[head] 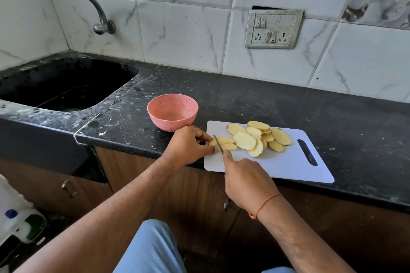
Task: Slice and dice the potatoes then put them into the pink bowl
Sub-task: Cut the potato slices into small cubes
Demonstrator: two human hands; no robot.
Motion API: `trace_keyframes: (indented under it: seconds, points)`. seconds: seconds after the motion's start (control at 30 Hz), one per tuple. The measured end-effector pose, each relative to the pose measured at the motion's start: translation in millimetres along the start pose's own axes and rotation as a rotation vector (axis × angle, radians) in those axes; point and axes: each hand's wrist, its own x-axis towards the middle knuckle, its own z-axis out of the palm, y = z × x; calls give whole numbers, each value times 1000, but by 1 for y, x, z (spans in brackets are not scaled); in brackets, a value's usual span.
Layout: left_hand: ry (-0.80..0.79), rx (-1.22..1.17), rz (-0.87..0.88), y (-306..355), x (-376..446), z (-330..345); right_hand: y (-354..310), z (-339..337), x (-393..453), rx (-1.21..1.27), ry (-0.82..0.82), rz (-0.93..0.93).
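Potato slices lie on the white board; left hand pinches two slices while right hand grips the knife across them, pink bowl near on the surface

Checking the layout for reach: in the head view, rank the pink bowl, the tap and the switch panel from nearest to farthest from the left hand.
From the left hand:
1. Pink bowl, just behind it on the counter.
2. Tap, on the wall over the sink, far left.
3. Switch panel, on the wall, back right.
The last two are nearly level.
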Motion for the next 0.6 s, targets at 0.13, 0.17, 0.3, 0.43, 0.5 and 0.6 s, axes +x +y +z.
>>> trace_keyframes:
  seconds: [0.13, 0.17, 0.3, 0.43, 0.5, 0.6]
  points:
    - [6, -7, -7, 2, -2, 0, 5, 0, -27, 0, -19, -14]
    - [9, -6, -4, 3, -3, 0, 6, -1, -35, -9, -27, -14]
    - [-1, -20, 14, 3, -5, -2, 10, -6, -58, 39, -40, -2]
    - [-61, 0, 12, 5, -2, -9, 15, -11, -69, 167, 13, -11]
    - [-87, 8, 5, 5, 0, -13, 14, -14, -68, 215, 53, 4]
    - [-77, -24, -16, 4, -3, -15, 14, -17, -58, 242, 112, 12]
